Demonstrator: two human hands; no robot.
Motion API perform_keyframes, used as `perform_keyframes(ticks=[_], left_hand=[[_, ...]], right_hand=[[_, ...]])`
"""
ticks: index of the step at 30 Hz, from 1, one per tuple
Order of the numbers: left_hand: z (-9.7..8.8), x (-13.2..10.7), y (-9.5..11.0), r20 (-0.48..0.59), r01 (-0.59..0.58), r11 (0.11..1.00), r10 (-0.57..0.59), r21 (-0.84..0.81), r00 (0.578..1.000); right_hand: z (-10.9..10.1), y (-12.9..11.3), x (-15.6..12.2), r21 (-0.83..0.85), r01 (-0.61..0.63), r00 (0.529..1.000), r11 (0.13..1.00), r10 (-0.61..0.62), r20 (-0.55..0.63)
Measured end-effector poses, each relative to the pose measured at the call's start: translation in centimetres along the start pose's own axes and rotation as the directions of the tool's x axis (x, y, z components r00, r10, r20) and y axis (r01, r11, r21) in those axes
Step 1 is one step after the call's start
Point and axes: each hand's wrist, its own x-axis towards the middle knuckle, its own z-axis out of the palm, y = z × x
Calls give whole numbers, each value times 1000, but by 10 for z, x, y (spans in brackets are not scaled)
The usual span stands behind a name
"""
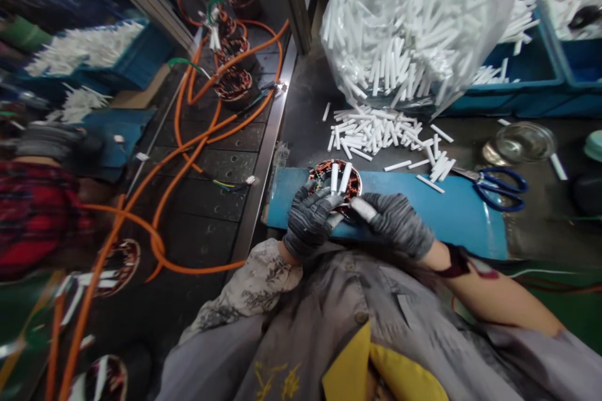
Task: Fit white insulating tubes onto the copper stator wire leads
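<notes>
The stator [336,180] lies on the blue pad [465,213], just beyond the fingertips. The left hand [308,220] curls its fingers on the stator's near edge. The right hand [399,223] pinches a white tube [363,208] against its rim.

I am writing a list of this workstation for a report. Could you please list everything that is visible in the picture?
stator: one, copper and dark, on the blue mat, two white tubes standing in it
blue mat: one, blue, near table edge
loose tubes: many, white, behind the mat
bag of tubes: one, clear, behind the loose tubes
scissors: one pair, blue handles, at the mat's right end
metal dish: one, silver, far right
bins: several, blue, right of the bag
cables: several, orange, left side
other stators: several, copper, along the cables
left hand: grey glove, grips the stator
right hand: grey glove, holds a single tube
</notes>
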Motion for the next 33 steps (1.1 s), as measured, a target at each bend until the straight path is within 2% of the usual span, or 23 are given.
perform_keyframes(ticks=[3, 6, 7, 10, 12, 14, 16, 17, 19, 21, 22, 23, 24, 25, 27, 28, 29, 30, 31, 32, 33], left_hand=[[-1, 0, 4, 46, -51, 998, 49, 31, 998], [-1, 1, 7, 71, -47, 998, 44, 49, 997], [-1, 1, 7, 66, -38, 998, 35, 46, 997], [-2, 1, 7, 39, -27, 999, 26, 24, 999], [-2, 0, 5, 22, -39, 999, 39, 9, 999], [-3, 0, 4, 25, -44, 999, 44, 4, 999], [-4, -1, 3, 40, -36, 999, 36, 9, 999], [-4, -1, 3, 44, -37, 999, 37, 9, 998], [-4, 0, 2, 17, -62, 998, 62, -3, 998], [-5, 1, 2, -47, -107, 994, 107, -13, 993], [-6, 2, 3, -88, -132, 991, 131, -7, 987], [-6, 3, 3, -130, -152, 988, 152, 8, 980], [-6, 4, 4, -165, -166, 986, 168, 25, 972], [-7, 5, 4, -188, -175, 984, 179, 40, 966], [-6, 4, 4, -193, -175, 983, 182, 50, 964], [-6, 4, 4, -173, -163, 985, 169, 46, 970], [-5, 3, 4, -142, -144, 989, 149, 42, 979], [-5, 2, 3, -106, -121, 992, 125, 40, 986], [-4, 1, 2, -75, -99, 994, 102, 39, 992], [-4, 0, 2, -51, -80, 996, 82, 40, 995], [-5, -1, 2, -34, -66, 997, 68, 37, 997]], right_hand=[[-5, 20, 1, 194, -59, 998, 979, 52, 44], [0, 28, -7, 332, -30, 998, 943, 44, -35], [3, 28, -10, 324, 15, 994, 946, 21, -105], [11, 22, -18, 131, 120, 951, 984, -76, -300], [12, 18, -17, 82, 105, 941, 991, -72, -330], [11, 15, -11, 275, 19, 975, 961, 42, -216], [9, 14, -2, 505, -102, 991, 857, 131, -21], [9, 15, 2, 592, -172, 985, 787, 153, 82], [12, 15, 8, 712, -309, 950, 631, 175, 257], [18, 15, 10, 792, -448, 893, 415, 175, 414], [21, 14, 9, 809, -496, 868, 316, 172, 465], [23, 13, 7, 817, -511, 859, 268, 180, 479], [24, 12, 4, 824, -498, 866, 271, 198, 459], [24, 11, 0, 830, -451, 891, 328, 221, 397], [19, 9, -8, 777, -267, 961, 570, 223, 166], [16, 9, -11, 691, -162, 981, 704, 189, 37], [13, 8, -14, 584, -79, 987, 808, 147, -71], [10, 7, -15, 492, -28, 984, 870, 111, -141], [7, 6, -15, 446, -15, 983, 895, 94, -156], [6, 5, -14, 463, -39, 987, 886, 107, -122], [5, 5, -12, 532, -94, 990, 841, 136, -41]])
